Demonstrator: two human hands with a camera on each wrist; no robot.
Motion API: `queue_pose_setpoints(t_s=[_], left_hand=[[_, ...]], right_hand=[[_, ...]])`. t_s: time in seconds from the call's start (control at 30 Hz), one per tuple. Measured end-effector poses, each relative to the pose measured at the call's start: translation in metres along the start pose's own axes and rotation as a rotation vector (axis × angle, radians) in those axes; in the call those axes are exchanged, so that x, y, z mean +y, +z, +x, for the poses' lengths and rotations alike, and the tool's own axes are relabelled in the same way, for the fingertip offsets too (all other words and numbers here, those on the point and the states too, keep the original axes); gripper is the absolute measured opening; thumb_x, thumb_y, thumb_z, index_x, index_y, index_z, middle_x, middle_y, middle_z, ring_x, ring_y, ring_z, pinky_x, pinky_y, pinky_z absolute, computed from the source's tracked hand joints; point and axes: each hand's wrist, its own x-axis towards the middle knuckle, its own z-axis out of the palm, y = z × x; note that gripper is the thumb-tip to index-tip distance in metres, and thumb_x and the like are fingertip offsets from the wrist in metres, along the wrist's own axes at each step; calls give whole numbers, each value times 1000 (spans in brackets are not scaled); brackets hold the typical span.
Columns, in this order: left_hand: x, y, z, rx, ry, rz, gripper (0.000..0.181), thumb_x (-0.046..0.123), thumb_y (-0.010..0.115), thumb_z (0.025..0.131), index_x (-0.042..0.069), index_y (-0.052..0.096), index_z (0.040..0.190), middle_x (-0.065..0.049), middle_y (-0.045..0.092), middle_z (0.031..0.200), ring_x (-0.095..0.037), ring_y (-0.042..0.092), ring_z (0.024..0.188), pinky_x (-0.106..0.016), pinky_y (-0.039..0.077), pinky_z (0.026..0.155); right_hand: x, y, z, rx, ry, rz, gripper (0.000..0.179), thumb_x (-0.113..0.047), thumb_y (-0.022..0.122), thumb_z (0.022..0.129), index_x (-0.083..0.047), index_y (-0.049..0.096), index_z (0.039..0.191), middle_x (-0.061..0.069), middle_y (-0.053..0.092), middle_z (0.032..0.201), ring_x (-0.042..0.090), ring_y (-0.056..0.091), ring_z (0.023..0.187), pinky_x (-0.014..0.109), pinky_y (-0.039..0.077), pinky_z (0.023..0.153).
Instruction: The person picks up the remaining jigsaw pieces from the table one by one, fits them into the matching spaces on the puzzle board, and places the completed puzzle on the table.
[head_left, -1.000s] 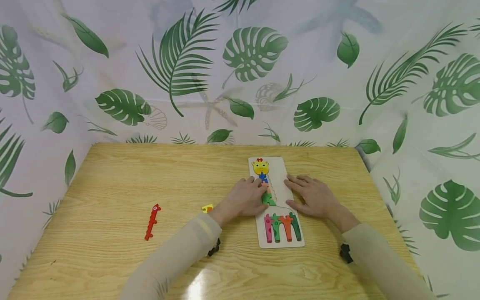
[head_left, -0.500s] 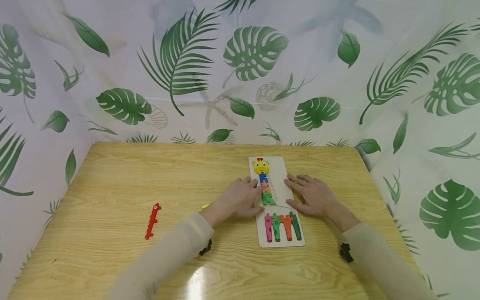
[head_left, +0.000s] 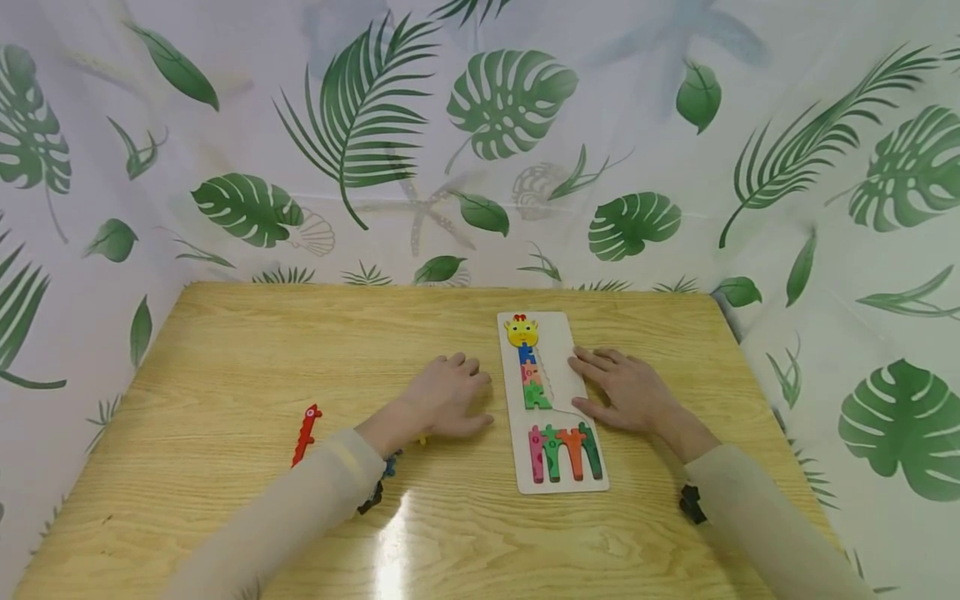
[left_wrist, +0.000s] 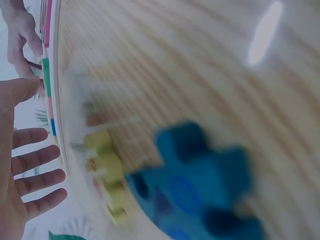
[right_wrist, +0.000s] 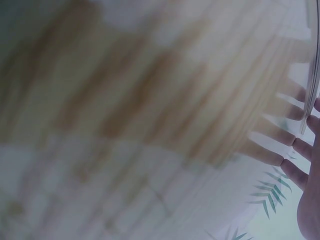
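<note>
A white puzzle board (head_left: 557,350) holds a giraffe's yellow head (head_left: 521,332), a neck of blue, pink-orange and green pieces (head_left: 536,395), and several coloured legs (head_left: 574,454). To its left, apart from it, my left hand (head_left: 447,398) hovers with fingers loosely extended and nothing held. Under that forearm, a blue puzzle piece (left_wrist: 200,180) and a yellow piece (left_wrist: 107,172) lie on the table, mostly hidden in the head view. My right hand (head_left: 626,392) rests with spread fingers touching the board's right edge; its fingers (right_wrist: 295,172) look straight in the right wrist view.
A long red puzzle piece (head_left: 305,433) lies on the left of the wooden table (head_left: 225,367), partly covered by the left sleeve (head_left: 300,492). Leaf-patterned cloth (head_left: 420,150) hangs behind and at both sides of the table.
My left hand has drawn away leftward from the board, uncovering the neck pieces, and its sleeve now covers the red piece's lower end. The right hand has stayed at the board's edge.
</note>
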Motion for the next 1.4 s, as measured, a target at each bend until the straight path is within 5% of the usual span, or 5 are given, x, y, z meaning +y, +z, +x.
queue_pose_setpoints(t_s=[0.53, 0.83, 1.03, 1.4], left_hand=[[-32, 0, -55, 64, -33, 5, 62, 64, 61, 97, 13, 69, 132, -9, 69, 123, -28, 65, 109, -45, 57, 91], [-49, -6, -85, 23, -77, 27, 63, 62, 60, 98, 11, 67, 136, -12, 68, 127, -32, 64, 115, -50, 57, 95], [-59, -7, -102, 57, -95, 42, 63, 60, 63, 97, 10, 68, 134, -12, 70, 124, -32, 66, 112, -50, 58, 92], [-75, -5, -134, 88, -211, 14, 62, 58, 65, 97, 7, 69, 133, -15, 71, 125, -36, 67, 116, -54, 58, 98]], right_hand=[[1, 2, 1, 2, 0, -12, 79, -69, 52, 100, -22, 43, 162, 3, 44, 168, 36, 50, 149, 60, 46, 116], [0, 0, 0, 5, -2, -16, 78, -69, 52, 100, -22, 43, 162, 4, 45, 168, 37, 50, 148, 61, 46, 116], [0, -1, 1, 12, -9, -15, 78, -67, 53, 100, -21, 44, 162, 5, 45, 168, 38, 50, 148, 61, 46, 116], [-1, -2, 0, -4, 4, 0, 78, -67, 53, 100, -22, 43, 162, 4, 44, 168, 37, 49, 149, 61, 46, 116]])
